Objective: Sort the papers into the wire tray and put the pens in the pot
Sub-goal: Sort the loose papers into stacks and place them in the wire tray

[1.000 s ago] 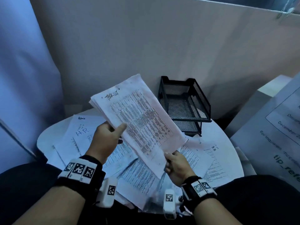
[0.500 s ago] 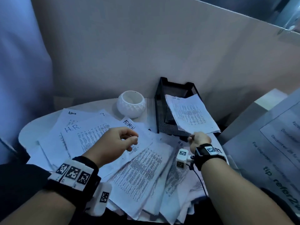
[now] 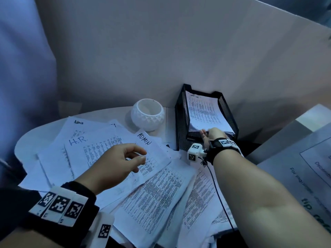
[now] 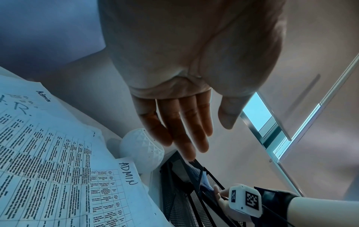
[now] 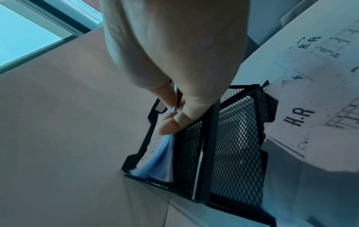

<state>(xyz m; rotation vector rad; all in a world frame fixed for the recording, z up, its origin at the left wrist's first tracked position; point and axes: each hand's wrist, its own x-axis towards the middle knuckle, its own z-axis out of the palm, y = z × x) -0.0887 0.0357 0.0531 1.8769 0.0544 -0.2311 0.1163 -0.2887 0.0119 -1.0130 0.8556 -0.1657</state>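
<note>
Since half a second ago the sheet has gone from lying askew over the tray rim to lying inside the top tier, and the right hand has followed it forward.

Head view: the wire tray [image 3: 180, 122] stands at 1 o'clock on the bench [image 3: 26, 140], close against the wall. The sheet [image 3: 202, 111] now lies in its upper level, and the right hand [image 3: 211, 135] pinches the near edge of that sheet at the tray's front opening. The white pot [image 3: 147, 114] stands just beside the tray at 12 o'clock and looks empty; I see no pens. The loose papers [image 3: 143, 185] cover the bench from 9 to 5 o'clock, some hanging over its near edge. The left hand [image 3: 118, 163] hovers over them, fingers loosely curled, holding nothing.

Left wrist view: the fingers [image 4: 186, 130] hang relaxed above a page marked ADMIN [image 4: 108, 192].

Right wrist view: thumb and fingers grip the sheet's corner [image 5: 165, 153], which curls down against the tray's black mesh.

To finish well, I think the hand should push the sheet flat to the back wall, then let go without dragging it out. Room is tight by the wall and pot; the open space is toward 6 o'clock.
</note>
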